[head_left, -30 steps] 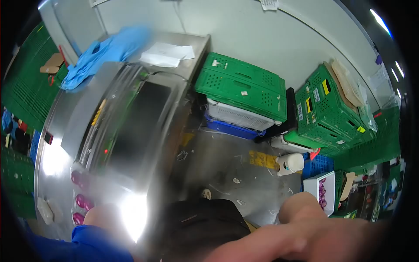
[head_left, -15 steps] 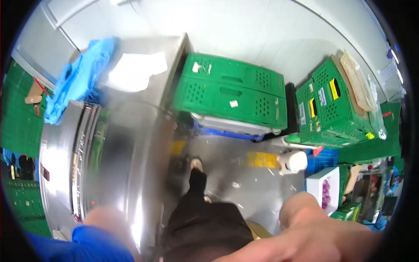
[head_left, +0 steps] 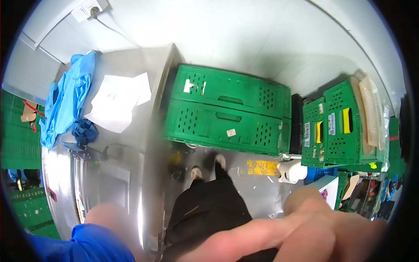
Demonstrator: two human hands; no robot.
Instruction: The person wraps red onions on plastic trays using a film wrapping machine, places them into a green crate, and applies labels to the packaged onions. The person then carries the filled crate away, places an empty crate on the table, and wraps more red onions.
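My right hand (head_left: pixel 314 231) is large at the lower right, close to the camera. Its fingers are spread apart, and nothing shows between them. At the lower left, a blurred part of my left hand (head_left: pixel 107 214) comes out past bright blue material (head_left: pixel 83 244); its fingers cannot be made out. Nearest to the left hand is a steel work surface (head_left: pixel 144 174). Farther up on the steel lie white paper sheets (head_left: pixel 115 100), a light blue garment (head_left: pixel 72 94) and a crumpled dark blue cloth (head_left: pixel 84 132).
Stacked green crates (head_left: pixel 227 111) stand ahead against the wall. More green crates (head_left: pixel 336 126) with yellow handles are at right, beside a white tub (head_left: pixel 291 171) on the floor. My shoes (head_left: pixel 220 161) are between the steel unit and crates. A socket (head_left: pixel 89 9) is on the wall.
The view has shifted, and the green crates now look closer. Both shoes now show ahead of my dark clothing. The dark blue cloth has come into view; my right hand's fingers reach farther left.
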